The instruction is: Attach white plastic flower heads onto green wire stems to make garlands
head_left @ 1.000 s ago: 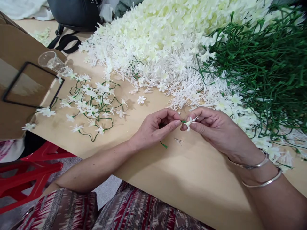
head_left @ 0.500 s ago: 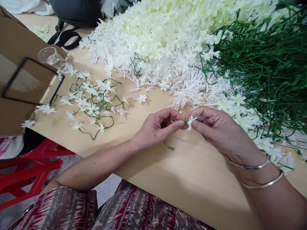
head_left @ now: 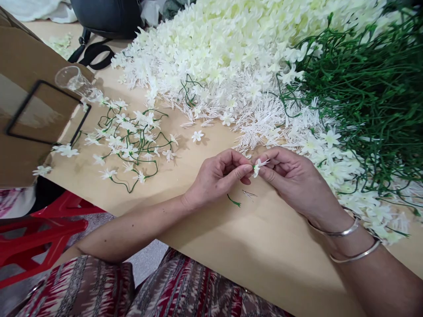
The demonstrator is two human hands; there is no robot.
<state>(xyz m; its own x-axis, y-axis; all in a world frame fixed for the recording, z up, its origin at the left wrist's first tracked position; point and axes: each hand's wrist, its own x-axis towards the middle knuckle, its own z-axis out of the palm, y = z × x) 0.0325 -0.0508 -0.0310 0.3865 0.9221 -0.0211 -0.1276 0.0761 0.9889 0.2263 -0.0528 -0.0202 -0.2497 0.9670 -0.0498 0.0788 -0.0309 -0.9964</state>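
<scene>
Between my fingertips is a small white artificial flower (head_left: 257,167) with thin white stamens sticking out to the right. My left hand (head_left: 220,176) pinches its green base between thumb and forefinger; most of that base is hidden. The fingers of my right hand (head_left: 291,176) close on the flower from the other side, by the petals and stamens. Below them on the table (head_left: 205,229) lie a short green stem piece (head_left: 234,201) and a few loose white stamens (head_left: 249,193). One single white blossom (head_left: 197,136) rests above my left hand.
A big heap of white blossoms (head_left: 231,44) fills the back, beside a pile of green stems (head_left: 373,88). Several stemmed flowers (head_left: 128,141) lie at left, near a tipped clear cup (head_left: 79,83), a cardboard box (head_left: 29,105) and a black bag (head_left: 107,17). Red stools (head_left: 42,237) stand below.
My right hand has shifted slightly left, and the flower sits closer to my left fingertips, with less green showing. The whole view has moved a little. Both hands keep their pinch.
</scene>
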